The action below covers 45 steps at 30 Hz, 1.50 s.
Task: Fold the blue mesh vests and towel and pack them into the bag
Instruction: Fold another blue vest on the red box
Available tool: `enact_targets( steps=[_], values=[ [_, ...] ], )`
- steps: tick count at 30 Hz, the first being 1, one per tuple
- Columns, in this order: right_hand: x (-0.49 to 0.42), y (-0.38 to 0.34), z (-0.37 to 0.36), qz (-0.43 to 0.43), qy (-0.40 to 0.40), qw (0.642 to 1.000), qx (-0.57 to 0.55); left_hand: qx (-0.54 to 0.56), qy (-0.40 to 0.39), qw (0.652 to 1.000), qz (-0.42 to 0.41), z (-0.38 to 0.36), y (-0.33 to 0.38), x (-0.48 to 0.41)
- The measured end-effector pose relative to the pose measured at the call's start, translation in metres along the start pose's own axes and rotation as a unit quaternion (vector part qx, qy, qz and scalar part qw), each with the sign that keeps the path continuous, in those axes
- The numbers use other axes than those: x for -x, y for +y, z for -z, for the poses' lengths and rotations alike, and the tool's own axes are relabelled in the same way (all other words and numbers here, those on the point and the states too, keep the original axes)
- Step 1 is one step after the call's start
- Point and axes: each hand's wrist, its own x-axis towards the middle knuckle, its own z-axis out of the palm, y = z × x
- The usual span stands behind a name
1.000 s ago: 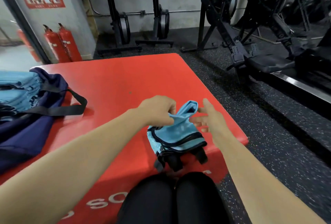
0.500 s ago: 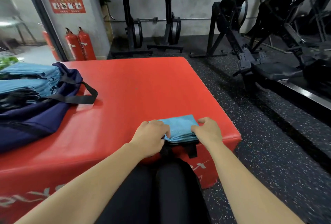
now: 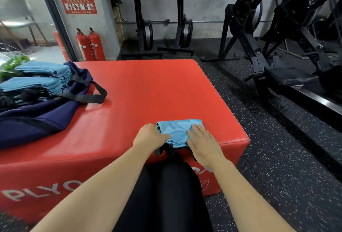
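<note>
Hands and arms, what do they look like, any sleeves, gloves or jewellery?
The left hand and right hand wear no gloves, rings, watch or bracelet; the arms behind them are bare, no sleeve in view. Black trousers cover the legs.

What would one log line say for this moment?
left hand: grips folded vest | right hand: flat on vest | bag: blue stack at mouth

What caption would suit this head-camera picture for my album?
Left hand grips and right hand presses a folded blue vest on a red plyo box, near a navy bag holding folded blue cloths.
</note>
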Motion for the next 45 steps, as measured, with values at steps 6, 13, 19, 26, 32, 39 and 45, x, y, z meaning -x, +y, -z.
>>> enact_targets(
  steps=[6,13,19,26,32,39,45],
  values=[
    [0.0,-0.001,-0.004,-0.004,0.056,0.989,-0.139,0.023,-0.018,0.999,0.022,-0.004,0.003,0.006],
    [-0.006,0.004,0.004,-0.221,0.158,0.921,-0.281,0.288,-0.085,0.954,-0.021,-0.001,0.002,0.012],
    [-0.02,-0.011,0.014,-0.227,0.05,0.912,-0.337,0.442,-0.144,0.884,-0.042,0.024,0.001,0.021],
    [-0.024,-0.053,0.034,-0.185,-0.024,0.607,-0.773,0.465,-0.144,0.872,-0.05,0.067,-0.011,0.036],
    [-0.04,-0.116,0.053,-0.134,-0.032,0.64,-0.756,0.514,-0.096,0.852,0.021,0.143,-0.061,0.039],
    [-0.078,-0.21,0.072,-0.108,-0.039,0.735,-0.668,0.49,-0.111,0.865,-0.013,0.218,-0.125,0.029],
    [-0.122,-0.289,0.074,-0.083,-0.099,0.741,-0.659,0.538,-0.068,0.84,-0.027,0.29,-0.193,0.004]
  ],
)
